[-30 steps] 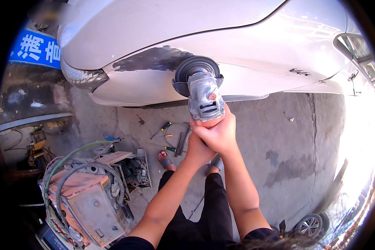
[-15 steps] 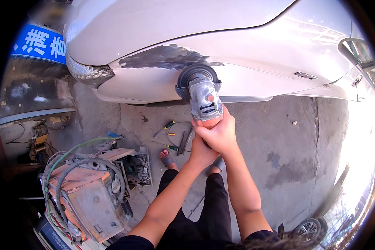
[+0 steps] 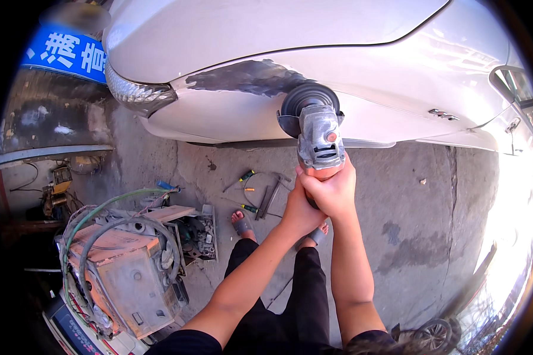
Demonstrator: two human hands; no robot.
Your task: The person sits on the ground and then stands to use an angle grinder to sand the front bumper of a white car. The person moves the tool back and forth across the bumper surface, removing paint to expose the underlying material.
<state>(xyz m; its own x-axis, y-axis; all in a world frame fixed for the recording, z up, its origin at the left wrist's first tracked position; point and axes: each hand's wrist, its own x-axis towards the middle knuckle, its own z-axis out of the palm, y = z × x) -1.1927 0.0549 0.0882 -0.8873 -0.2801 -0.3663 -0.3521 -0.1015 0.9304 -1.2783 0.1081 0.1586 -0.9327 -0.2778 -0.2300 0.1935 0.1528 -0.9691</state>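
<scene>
Head: left hand (image 3: 302,210) and right hand (image 3: 336,192), fingers (image 3: 347,170) wrapped around grinder (image 3: 321,142), near white car (image 3: 391,112).

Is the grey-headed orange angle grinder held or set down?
Held: the left-hand grip and right-hand grip close around the grinder below its grey head. Whether its black disc spins, I cannot tell.

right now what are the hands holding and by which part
An angle grinder, held by its orange body behind the grey head, in the right hand and left hand; grip partly hidden.
</scene>
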